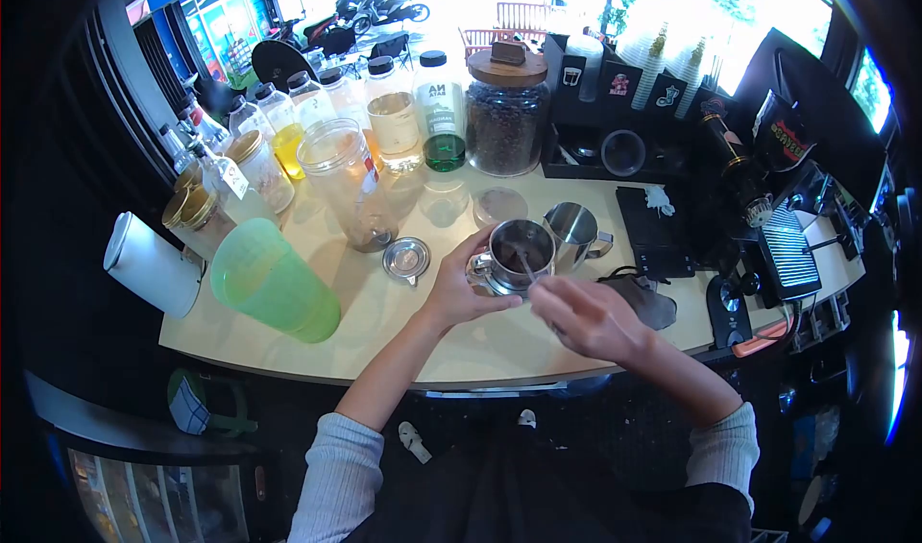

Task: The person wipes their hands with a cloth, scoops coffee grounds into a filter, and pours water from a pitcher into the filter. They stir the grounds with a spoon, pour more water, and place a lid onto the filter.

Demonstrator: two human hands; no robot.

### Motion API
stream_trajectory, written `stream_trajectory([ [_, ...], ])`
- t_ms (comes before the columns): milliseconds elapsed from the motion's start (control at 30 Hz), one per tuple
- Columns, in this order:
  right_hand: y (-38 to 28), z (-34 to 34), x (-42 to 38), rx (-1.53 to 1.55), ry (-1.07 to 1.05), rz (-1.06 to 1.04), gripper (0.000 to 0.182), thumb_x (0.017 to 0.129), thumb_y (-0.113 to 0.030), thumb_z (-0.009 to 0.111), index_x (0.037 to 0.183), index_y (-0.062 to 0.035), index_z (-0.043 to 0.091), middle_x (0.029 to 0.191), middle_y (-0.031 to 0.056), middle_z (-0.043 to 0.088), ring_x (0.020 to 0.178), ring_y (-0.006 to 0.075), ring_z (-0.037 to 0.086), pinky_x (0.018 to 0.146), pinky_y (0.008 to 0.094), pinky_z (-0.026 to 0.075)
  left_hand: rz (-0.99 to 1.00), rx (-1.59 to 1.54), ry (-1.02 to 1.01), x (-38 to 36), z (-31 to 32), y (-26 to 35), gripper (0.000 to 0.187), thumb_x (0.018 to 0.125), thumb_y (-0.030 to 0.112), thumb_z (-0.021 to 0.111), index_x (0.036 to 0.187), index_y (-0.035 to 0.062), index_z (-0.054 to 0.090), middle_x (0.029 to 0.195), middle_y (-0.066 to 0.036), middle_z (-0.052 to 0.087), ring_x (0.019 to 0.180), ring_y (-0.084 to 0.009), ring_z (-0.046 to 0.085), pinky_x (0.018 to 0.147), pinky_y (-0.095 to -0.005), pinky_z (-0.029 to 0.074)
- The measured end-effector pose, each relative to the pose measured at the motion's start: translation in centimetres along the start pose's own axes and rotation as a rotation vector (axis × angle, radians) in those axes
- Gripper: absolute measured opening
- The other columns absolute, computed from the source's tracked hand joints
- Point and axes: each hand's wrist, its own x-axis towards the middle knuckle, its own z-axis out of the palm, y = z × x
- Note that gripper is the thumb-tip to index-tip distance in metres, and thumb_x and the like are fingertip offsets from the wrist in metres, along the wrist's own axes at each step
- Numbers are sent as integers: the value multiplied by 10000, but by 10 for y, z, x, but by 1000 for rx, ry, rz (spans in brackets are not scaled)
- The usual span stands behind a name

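Note:
My left hand [458,289] wraps around the side of a small shiny metal cup [543,247] with dark contents, steadying it on the counter. Pinched in my right hand [591,317] is a thin stirrer [525,263], its lower end dipping into the cup; whether that end is a spoon cannot be seen. Just behind the cup stands a steel pitcher [573,224] with its handle to the right. A round metal lid [407,259] lies to the left of my left hand. A dark grey cloth [645,303] rests by my right hand.
A green plastic pitcher [274,284], a clear plastic jar [336,178] and several bottles [394,120] crowd the left side. At the back stands a wood-lidded jar of coffee beans [506,120]. Right are a black cup organizer [605,111], a black scale [655,236] and an espresso machine [792,250].

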Motion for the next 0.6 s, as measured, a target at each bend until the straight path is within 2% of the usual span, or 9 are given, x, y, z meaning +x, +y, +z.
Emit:
stream_trajectory([
  [133, 3, -6, 1, -33, 67, 80, 336, 746, -33, 662, 1050, -29, 520, 928, 96, 565, 786, 266, 624, 616, 350, 526, -23, -12, 4, -2, 0, 1, 1008, 530, 220, 919, 1374, 8, 410, 1251, -121, 576, 1171, -217, 546, 1022, -355, 417],
  [200, 4, -6, 1, -19, 53, 82, 333, 748, -34, 665, 1048, -31, 523, 918, 95, 568, 787, 265, 625, 611, 350, 526, 31, 45, -4, 0, -1, -3, 1016, 527, 238, 918, 1376, 8, 408, 1251, -128, 576, 1170, -220, 548, 1020, -356, 420],
  [367, 4, -7, -2, 93, 59, 76, 312, 746, -34, 689, 1030, -45, 558, 927, 98, 606, 755, 270, 640, 629, 354, 540, 13, 21, -5, 1, -1, -1, 1023, 523, 249, 916, 1375, 3, 405, 1247, -136, 578, 1174, -229, 546, 1027, -360, 414],
  [400, 4, -13, -2, 133, 44, 179, 304, 763, -38, 689, 1042, -51, 570, 942, 102, 623, 755, 280, 648, 640, 359, 545, 26, 33, -6, 0, -1, -1, 1024, 523, 247, 915, 1375, 2, 403, 1247, -137, 578, 1176, -233, 545, 1031, -361, 410],
  [500, 8, -13, -2, 150, 43, 285, 294, 789, -39, 677, 1064, -52, 575, 954, 110, 631, 785, 292, 654, 649, 364, 547, 22, 114, -20, 1, -3, 2, 1018, 529, 245, 913, 1375, 4, 401, 1252, -136, 575, 1187, -238, 539, 1043, -366, 402],
  [567, 4, -16, 0, 194, 59, 271, 272, 815, -38, 663, 1076, -53, 588, 964, 107, 636, 793, 300, 656, 655, 368, 548, 25, 78, -16, 1, -2, 1, 1016, 529, 244, 912, 1374, 5, 401, 1254, -136, 573, 1193, -240, 536, 1048, -369, 398],
  [600, 3, -19, 0, 244, 46, 294, 271, 811, -4, 661, 1075, -39, 608, 961, 122, 643, 780, 279, 663, 652, 342, 549, 26, 43, -12, 1, -1, 0, 1015, 529, 244, 912, 1373, 6, 401, 1256, -137, 571, 1199, -242, 533, 1053, -371, 395],
])
